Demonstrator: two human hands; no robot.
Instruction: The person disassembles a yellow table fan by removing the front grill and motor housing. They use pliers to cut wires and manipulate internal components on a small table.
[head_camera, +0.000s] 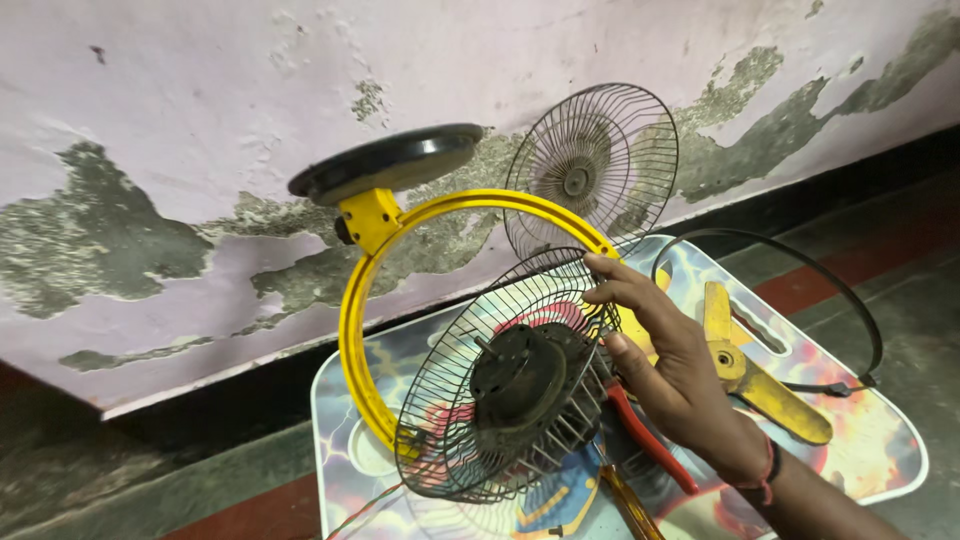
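Right hand (668, 350): reaching in from the lower right, fingers spread narrowly and pinching the rim of the rear guard (500, 385) at its upper right edge; a red thread and a dark band are sitting at the wrist
Left hand: not showing in this view, so its state cannot be told
Rear guard: a round wire cage, tilting toward the camera, hanging inside the yoke (400, 300) and over the desk (890, 440)
Motor (520, 375): a dark, dusty block sitting at the centre of the rear guard, its short shaft pointing up and left
Yoke: a yellow hoop curving around the left and top of the rear guard, joining a yellow bracket under the base (385, 162)
Base: a black disc, tilting, standing highest of all against the wall (180, 110)
Front guard (590, 170): a second wire cage leaning upright against the peeling wall, behind the yoke
Blade (750, 375): yellow, lying flat on the desk just right of the hand
Ring (800, 290): a thin black hoop lying around the blade
Pliers (645, 435): red-handled, lying on the desk under the wrist
Desk: a small low desk with a colourful printed top, standing on the floor
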